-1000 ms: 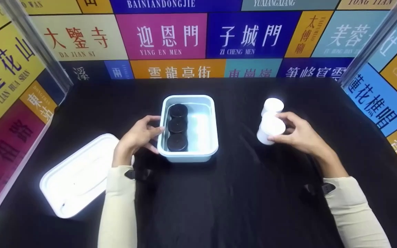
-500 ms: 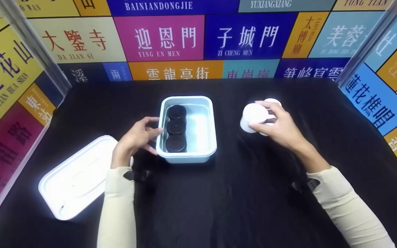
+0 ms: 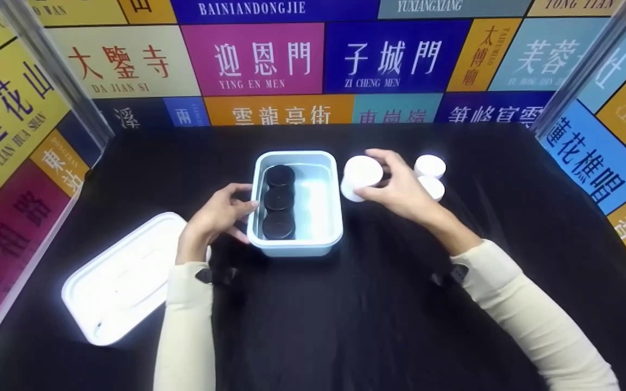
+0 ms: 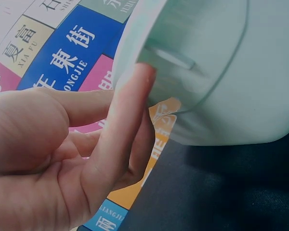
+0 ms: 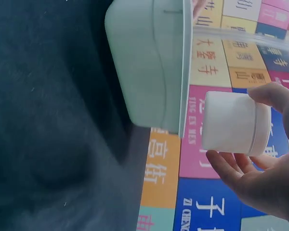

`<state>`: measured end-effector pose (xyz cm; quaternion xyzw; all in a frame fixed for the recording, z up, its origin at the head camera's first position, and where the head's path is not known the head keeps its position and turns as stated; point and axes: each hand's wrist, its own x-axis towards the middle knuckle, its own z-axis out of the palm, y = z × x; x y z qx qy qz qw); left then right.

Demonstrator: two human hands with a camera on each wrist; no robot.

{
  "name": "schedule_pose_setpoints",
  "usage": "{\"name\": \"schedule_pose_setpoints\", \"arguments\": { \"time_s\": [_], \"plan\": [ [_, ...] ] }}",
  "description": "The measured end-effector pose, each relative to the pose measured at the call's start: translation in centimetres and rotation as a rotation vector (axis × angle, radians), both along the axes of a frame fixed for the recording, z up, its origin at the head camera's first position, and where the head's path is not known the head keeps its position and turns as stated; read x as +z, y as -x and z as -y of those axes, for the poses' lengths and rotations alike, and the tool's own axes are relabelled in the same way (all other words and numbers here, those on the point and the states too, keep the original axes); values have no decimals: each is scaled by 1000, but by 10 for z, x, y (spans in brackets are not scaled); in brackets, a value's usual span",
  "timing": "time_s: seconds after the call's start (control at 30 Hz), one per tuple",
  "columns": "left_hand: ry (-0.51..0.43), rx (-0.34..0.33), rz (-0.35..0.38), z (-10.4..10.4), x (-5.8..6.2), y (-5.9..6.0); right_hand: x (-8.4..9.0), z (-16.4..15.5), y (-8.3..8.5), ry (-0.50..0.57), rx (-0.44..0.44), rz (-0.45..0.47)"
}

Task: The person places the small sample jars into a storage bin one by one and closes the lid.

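In the head view, my left hand [image 3: 220, 212] touches the left side of a pale blue-green rectangular container [image 3: 313, 243]. The left wrist view has one digit's tip against the rim of the container [image 4: 231, 96], the fingers fairly straight. Three black-lidded round jars [image 3: 279, 198] stand in a row along the container's left inner wall. My right hand [image 3: 400, 187] grips a white lidded jar [image 3: 363, 172] just right of the container, thumb on one side and fingers on the other. From the right wrist, this jar [image 5: 231, 122] is apart from the container's rim.
Two more white jars [image 3: 430, 165] stand on the black tablecloth [image 3: 313, 326] behind my right hand. A white lid [image 3: 123, 277] lies at the left, beside my left forearm. Colourful printed panels [image 3: 253, 57] border the table at the back and sides.
My right hand has lifted a white jar away from the others and carried it left, up to the container's right side. The left hand keeps its place at the container.
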<state>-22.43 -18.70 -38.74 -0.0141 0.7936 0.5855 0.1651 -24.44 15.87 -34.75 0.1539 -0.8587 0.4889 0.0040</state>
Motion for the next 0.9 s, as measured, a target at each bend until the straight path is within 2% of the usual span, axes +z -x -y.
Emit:
{"name": "schedule_pose_setpoints", "arguments": {
  "time_s": [0.23,0.43,0.9],
  "plan": [
    [-18,-4,-6,0,0,1,12,24,13,-104,-7,-44],
    [-16,-8,-1,-1,0,0,20,41,21,-157,6,-25],
    [-27,1,1,-1,0,1,20,66,41,-297,61,9]
  ]
}}
